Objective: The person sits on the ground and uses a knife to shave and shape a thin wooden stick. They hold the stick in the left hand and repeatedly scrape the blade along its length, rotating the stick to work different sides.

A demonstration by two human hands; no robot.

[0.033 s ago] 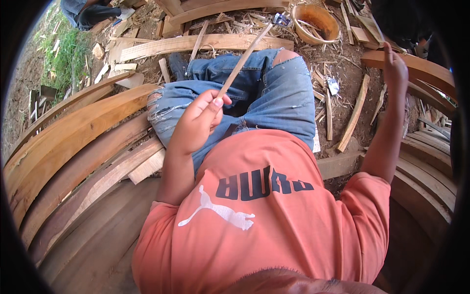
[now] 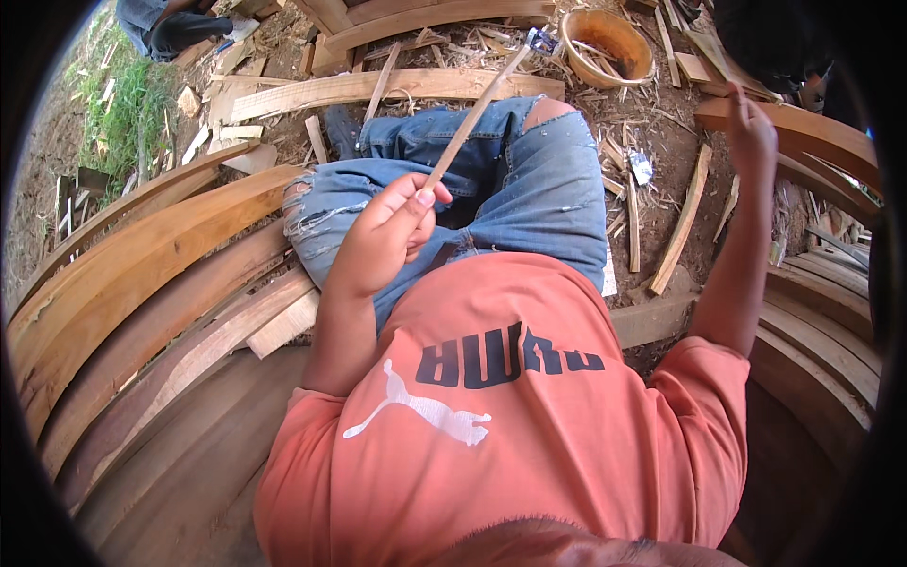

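Note:
My left hand is closed around the near end of a thin wooden stick. The stick slants up and away over my knees in torn blue jeans. A small metal piece sits at its far tip. My right hand reaches out to the right, and its fingers hold the edge of a curved wooden plank. I am sitting, and my orange shirt fills the lower middle of the view.
Long curved planks are stacked on the left, with more at the right. A straight board, a round brown bowl and wood scraps lie on the dirt ahead. Another person crouches at top left by grass.

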